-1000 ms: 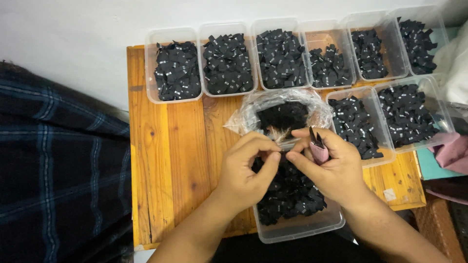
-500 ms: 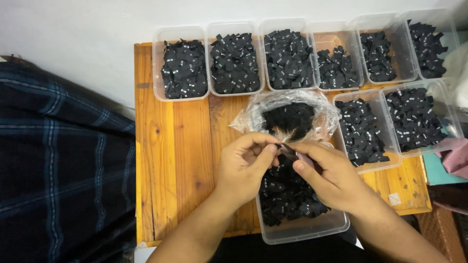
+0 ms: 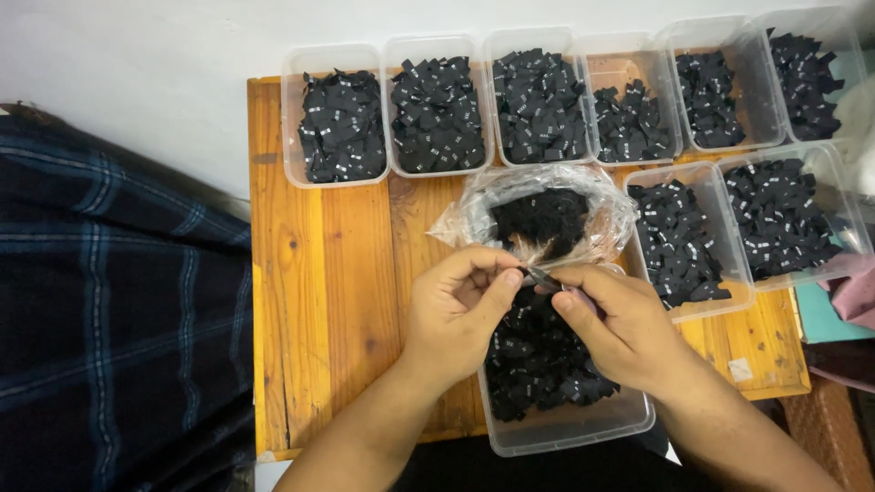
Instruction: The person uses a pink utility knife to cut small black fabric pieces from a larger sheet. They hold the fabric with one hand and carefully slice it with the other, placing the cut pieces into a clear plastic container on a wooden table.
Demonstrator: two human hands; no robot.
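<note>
Both hands meet over the clear tub (image 3: pixel 583 428); left hand (image 3: pixel 456 314) and right hand (image 3: pixel 620 328) fingers pinch one small black label (image 3: pixel 540 273).

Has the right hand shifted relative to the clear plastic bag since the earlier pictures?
Yes. The right hand sat beside the clear plastic bag, level with its lower edge; now it sits lower, below the bag, over the near tub.

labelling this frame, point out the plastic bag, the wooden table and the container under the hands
plastic bag (image 3: pixel 474 217): head view, clear left edge.
wooden table (image 3: pixel 314 301): head view, bare planks.
container under the hands (image 3: pixel 565 435): head view, near wall.
</note>
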